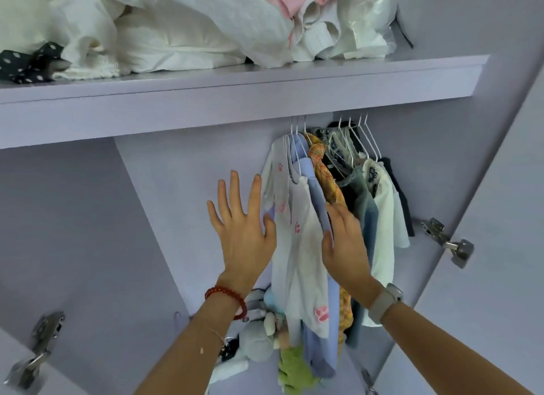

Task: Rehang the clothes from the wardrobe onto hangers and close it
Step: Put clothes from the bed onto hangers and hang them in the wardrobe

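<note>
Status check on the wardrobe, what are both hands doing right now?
Left hand open, against white garment. Right hand flat, fingers between hanging clothes. Clothes on white hangers. Doors open, hinge visible.

— What sits low down in there?

— A pale grey soft toy (pixel 255 340) lies at the bottom, with a green plush thing (pixel 294 371) just beside it, to its right.

— Any metal showing?

— Two hinges. One hinge (pixel 449 241) is fixed at the right side, and another hinge (pixel 38 350) sits at the lower left, blurred.

— Anything worn on the arms?

— A red bead bracelet (pixel 226 296) circles one wrist; a watch with a grey strap (pixel 384 302) circles the other.
</note>
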